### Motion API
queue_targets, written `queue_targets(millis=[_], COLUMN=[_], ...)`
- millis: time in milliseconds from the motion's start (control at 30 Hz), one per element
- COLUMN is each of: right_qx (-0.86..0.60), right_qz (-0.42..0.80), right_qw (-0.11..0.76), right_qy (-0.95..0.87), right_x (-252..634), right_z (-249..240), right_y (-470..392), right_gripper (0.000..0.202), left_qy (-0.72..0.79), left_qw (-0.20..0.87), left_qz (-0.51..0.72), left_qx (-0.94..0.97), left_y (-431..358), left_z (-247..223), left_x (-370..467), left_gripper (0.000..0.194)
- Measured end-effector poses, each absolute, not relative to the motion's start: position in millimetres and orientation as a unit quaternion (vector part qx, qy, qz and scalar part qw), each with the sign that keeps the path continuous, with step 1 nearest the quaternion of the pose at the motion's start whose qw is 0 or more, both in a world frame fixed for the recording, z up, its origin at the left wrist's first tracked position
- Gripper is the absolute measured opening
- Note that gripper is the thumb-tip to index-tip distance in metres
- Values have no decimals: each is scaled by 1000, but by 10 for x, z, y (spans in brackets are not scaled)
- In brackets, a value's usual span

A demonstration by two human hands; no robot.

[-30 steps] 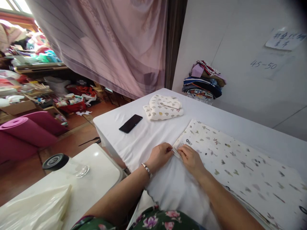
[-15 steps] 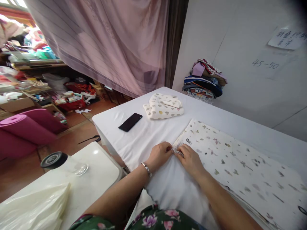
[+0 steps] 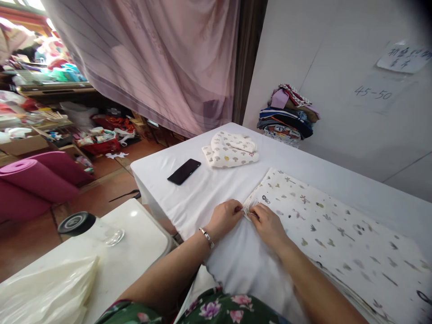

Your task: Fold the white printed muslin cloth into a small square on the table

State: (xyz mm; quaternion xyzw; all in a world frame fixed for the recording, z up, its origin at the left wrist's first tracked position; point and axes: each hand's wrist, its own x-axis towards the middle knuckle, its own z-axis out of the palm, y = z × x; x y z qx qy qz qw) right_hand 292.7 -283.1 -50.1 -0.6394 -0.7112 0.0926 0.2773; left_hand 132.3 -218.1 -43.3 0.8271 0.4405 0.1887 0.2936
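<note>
A white cloth printed with small plants and animals (image 3: 332, 229) lies folded flat in layers along the right of the white-covered table (image 3: 199, 204). At its near left corner my left hand (image 3: 227, 215) is closed, thumb and fingers pinching the edge; a silver bracelet circles that wrist. Right beside it, my right hand (image 3: 268, 222) also pinches the gathered corner. The fingertips nearly meet, and the bit of fabric between them is mostly hidden. Farther back sits a folded cream cloth with a mushroom print (image 3: 232, 150). To its left rests a black phone (image 3: 184, 171).
At lower left, a white stool (image 3: 135, 225) bears a glass jar with a black lid (image 3: 79, 223) and a pale plastic bag (image 3: 50, 288). A clothes stack (image 3: 286, 114) stands against the wall. Pink curtain (image 3: 162, 58) hangs behind; rolled pink mats (image 3: 37, 184) lie left.
Both hands stay at the cloth's corner, with only a very slight shift of the right fingers. The cloths and phone lie as before.
</note>
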Motion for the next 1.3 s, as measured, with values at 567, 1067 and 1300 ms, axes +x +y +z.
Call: queue_targets(millis=[567,1067,1300], right_qx=[-618,-631,-628], right_qz=[5,12,-43], right_qw=[262,319,259], right_qy=[-741,-707,-733], right_x=[2875,2885,2854], right_z=[-538,-562,-576], right_y=[-2856,-2856,-2846], right_gripper=[10,19,15], left_qy=[430,419,425], left_qw=[293,294,311], left_qz=[188,197,203], left_qx=[833,836,825], left_y=[-2168,-2174,-2161], left_z=[-453,-441,-470], left_x=[1312,1294,1308], left_gripper=[18,25,16])
